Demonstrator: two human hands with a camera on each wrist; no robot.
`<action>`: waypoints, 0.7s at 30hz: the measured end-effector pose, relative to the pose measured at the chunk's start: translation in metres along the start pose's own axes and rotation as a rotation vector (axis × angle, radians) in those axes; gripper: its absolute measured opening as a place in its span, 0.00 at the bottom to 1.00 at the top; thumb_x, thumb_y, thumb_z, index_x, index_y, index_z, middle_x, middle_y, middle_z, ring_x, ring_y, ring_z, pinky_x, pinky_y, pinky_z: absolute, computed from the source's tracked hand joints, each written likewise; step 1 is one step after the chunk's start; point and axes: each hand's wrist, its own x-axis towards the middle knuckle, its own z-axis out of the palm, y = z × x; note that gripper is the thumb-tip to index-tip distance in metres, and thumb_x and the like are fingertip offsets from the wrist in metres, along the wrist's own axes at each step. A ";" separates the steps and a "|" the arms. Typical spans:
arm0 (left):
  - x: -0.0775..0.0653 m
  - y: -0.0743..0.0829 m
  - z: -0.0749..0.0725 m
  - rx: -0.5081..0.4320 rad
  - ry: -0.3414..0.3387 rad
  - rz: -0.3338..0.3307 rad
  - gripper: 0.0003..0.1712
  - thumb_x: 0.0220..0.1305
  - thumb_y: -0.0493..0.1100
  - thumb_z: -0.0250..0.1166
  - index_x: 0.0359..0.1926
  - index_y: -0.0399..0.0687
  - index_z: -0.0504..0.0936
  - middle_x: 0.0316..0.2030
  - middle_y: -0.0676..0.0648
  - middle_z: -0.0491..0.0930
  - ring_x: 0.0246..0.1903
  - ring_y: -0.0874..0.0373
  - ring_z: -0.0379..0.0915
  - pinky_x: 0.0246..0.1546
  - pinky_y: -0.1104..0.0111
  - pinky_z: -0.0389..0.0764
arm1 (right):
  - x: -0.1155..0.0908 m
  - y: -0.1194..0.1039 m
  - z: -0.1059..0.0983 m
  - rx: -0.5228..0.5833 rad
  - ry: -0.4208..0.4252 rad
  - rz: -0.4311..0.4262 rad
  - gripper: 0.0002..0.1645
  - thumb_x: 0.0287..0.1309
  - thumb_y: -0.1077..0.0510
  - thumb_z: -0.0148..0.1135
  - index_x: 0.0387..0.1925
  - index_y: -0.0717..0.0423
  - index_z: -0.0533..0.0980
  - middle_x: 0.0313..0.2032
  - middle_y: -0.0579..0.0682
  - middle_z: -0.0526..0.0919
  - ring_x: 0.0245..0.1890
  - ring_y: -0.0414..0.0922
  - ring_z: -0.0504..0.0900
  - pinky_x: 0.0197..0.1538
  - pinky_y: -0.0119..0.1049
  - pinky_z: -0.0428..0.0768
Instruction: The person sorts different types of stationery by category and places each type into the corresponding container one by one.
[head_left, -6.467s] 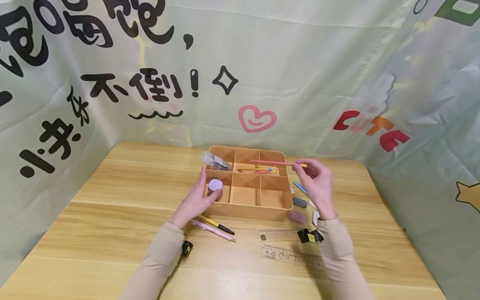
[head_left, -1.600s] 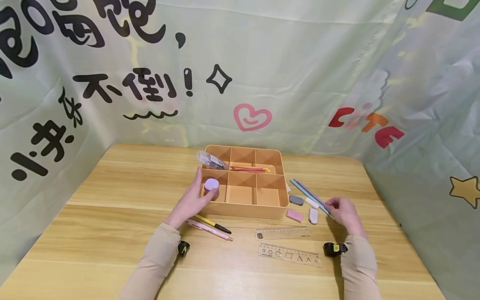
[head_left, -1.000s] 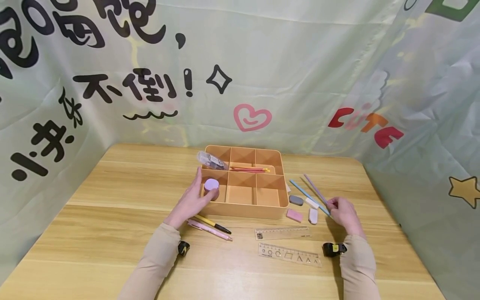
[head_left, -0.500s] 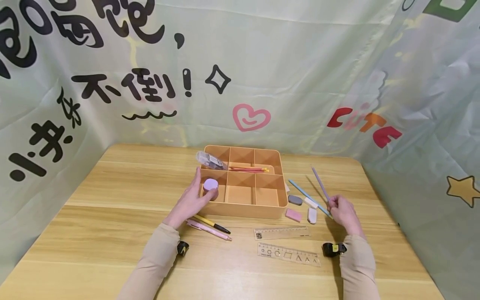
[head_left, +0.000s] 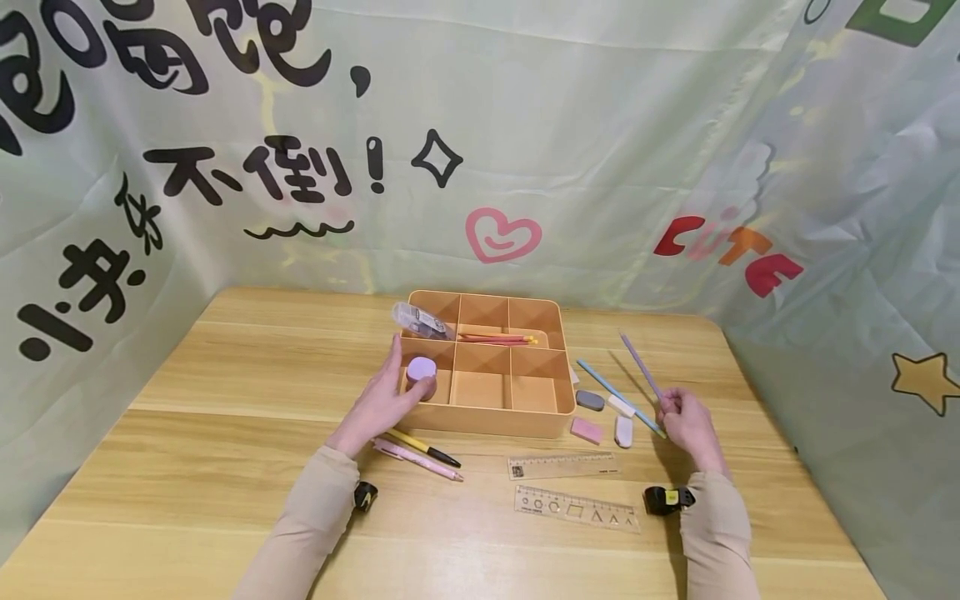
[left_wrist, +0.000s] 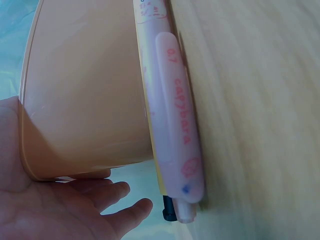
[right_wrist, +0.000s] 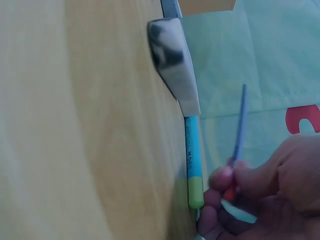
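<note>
My left hand (head_left: pixel 382 404) holds the front left corner of an orange divided organizer box (head_left: pixel 487 422), its thumb over the rim beside a purple-lidded round container (head_left: pixel 422 371). In the left wrist view, the fingers (left_wrist: pixel 107 195) reach along the box's outer side. Thumb and fingertips of my right hand (head_left: pixel 686 425) pinch a purple pencil (head_left: pixel 640 364) near its near end, its far end raised. In the right wrist view, a small red-orange end (right_wrist: pixel 229 194) shows below the pinch. A blue pencil (head_left: pixel 611 389) with a green end lies just left of this hand, under a white eraser (head_left: pixel 621 406).
Red and yellow pencils (head_left: pixel 495 338) lie in the back middle compartment; a clear tube (head_left: pixel 422 320) leans in the back left one. Grey (head_left: pixel 590 400), pink (head_left: pixel 587 430) and white erasers (head_left: pixel 624 432) are right of the box. Two clear rulers (head_left: pixel 577 508) and two pens (head_left: pixel 420 461) lie in front.
Earlier my right hand held a red pencil over the box; red pencils now lie inside. It has since gripped the purple pencil and swung its far end up, away from the blue one.
</note>
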 end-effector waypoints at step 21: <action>0.001 -0.001 0.000 0.011 -0.009 -0.004 0.58 0.73 0.58 0.58 0.79 0.40 0.26 0.80 0.36 0.30 0.79 0.37 0.37 0.79 0.46 0.46 | -0.002 -0.038 0.008 0.802 0.618 -0.224 0.08 0.66 0.72 0.57 0.41 0.77 0.78 0.20 0.35 0.83 0.21 0.28 0.82 0.32 0.17 0.82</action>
